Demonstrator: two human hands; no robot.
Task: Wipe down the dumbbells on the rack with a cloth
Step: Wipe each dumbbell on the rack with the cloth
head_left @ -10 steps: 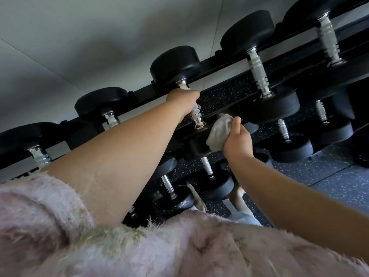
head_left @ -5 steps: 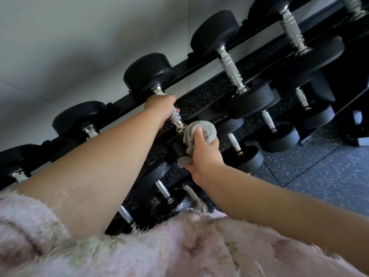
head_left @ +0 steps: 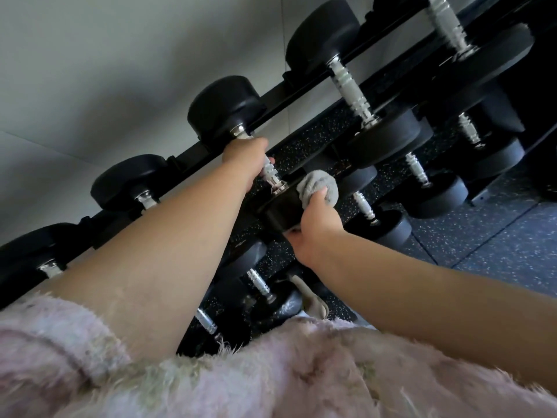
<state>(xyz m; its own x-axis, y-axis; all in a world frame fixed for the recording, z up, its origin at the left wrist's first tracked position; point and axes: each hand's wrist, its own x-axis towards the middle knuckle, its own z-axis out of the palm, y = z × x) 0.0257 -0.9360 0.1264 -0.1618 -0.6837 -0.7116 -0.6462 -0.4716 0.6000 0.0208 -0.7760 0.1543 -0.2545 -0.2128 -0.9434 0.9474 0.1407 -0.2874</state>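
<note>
Fingers of my left hand (head_left: 245, 162) gripped the dumbbell handle (head_left: 270, 174), my right hand (head_left: 316, 230) pinching a grey cloth (head_left: 321, 184) to its head (head_left: 278, 211).

I can read nothing here: no number, brand or label shows on the dumbbells (head_left: 223, 107) or on the rack (head_left: 272, 96). Their black faces are too dark and blurred for me to make out any marking.
</note>
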